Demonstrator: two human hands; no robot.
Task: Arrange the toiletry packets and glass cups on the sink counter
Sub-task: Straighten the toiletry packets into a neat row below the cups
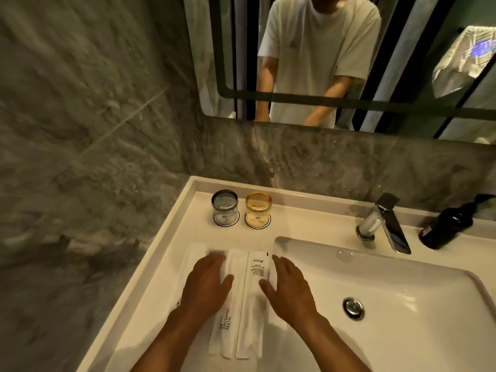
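Several long white toiletry packets lie side by side on the white sink counter (166, 253). One packet (224, 324) reads "BRUSHING TEETH"; another packet (255, 296) lies to its right with small print at its far end. My left hand (208, 284) rests flat on the left packets, fingers spread. My right hand (288, 287) lies flat at the right packet's edge, by the basin rim. Two upturned glass cups stand on round coasters at the back: a grey-tinted cup (225, 206) and an amber cup (258, 209), side by side.
The basin (402, 304) with its drain plug (353, 307) fills the right. A chrome faucet (383, 224) and a dark pump bottle (448, 224) stand behind it. Marble wall is close on the left. A mirror hangs above.
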